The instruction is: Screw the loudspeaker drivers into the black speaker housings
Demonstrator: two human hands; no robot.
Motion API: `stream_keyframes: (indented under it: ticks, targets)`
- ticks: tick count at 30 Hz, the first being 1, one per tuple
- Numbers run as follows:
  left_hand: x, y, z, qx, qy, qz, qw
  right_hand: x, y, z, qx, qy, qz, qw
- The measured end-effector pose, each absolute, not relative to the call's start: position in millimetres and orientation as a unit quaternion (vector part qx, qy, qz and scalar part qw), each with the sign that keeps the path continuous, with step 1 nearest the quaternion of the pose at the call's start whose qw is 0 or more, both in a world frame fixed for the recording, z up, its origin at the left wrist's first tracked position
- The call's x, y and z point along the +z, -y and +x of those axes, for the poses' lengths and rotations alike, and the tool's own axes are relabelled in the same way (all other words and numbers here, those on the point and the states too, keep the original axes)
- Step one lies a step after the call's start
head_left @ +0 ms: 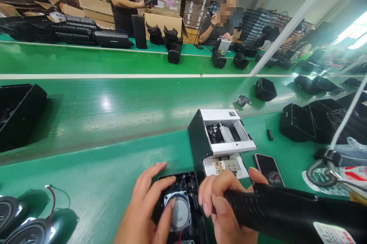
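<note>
My left hand (146,207) rests on a black speaker housing (183,188) at the bottom centre, fingers spread, thumb touching the silver speaker magnet (181,210) seated in it. My right hand (222,206) is wrapped round the black barrel of a powered screwdriver (286,213) that points down at the housing beside the magnet. The tip itself is hidden by my fingers.
A white and black screw feeder box (222,137) stands just behind the housing, a phone (268,168) and small screwdriver (268,131) to its right. Loose speaker drivers (25,225) lie bottom left, black housings (298,122) at right and left. Two people work across the green conveyor (100,102).
</note>
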State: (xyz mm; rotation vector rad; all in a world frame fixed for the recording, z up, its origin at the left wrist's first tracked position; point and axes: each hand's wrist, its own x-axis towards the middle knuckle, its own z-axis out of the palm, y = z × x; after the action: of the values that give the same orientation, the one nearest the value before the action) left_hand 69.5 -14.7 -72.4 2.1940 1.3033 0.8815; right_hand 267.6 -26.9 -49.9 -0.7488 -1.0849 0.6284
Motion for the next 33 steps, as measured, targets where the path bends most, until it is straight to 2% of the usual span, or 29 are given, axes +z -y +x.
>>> stream_keyframes:
  ticks: [3, 7, 16, 20, 25, 33]
  targets:
    - [-42, -10, 78, 0.242, -0.346, 0.898, 0.127, -45, 27, 269, 0.289, 0.498, -0.343, 0.742]
    - [-7, -43, 109, 0.090, -0.243, 0.956, 0.141, -38, 27, 269, 0.281, 0.483, -0.342, 0.755]
    - [-10, -54, 124, 0.028, -0.298, 0.931, 0.209, -35, 35, 272, 0.274, 0.470, -0.324, 0.774]
    - [-7, -52, 123, 0.012, -0.316, 0.925, 0.209, -39, 34, 271, 0.281, 0.465, -0.314, 0.779]
    - [-1, -50, 126, -0.018, -0.324, 0.924, 0.203, -38, 31, 263, 0.233, 0.453, -0.330, 0.795]
    - [10, -49, 133, -0.056, -0.334, 0.918, 0.207, -44, 29, 265, 0.258, 0.490, -0.338, 0.761]
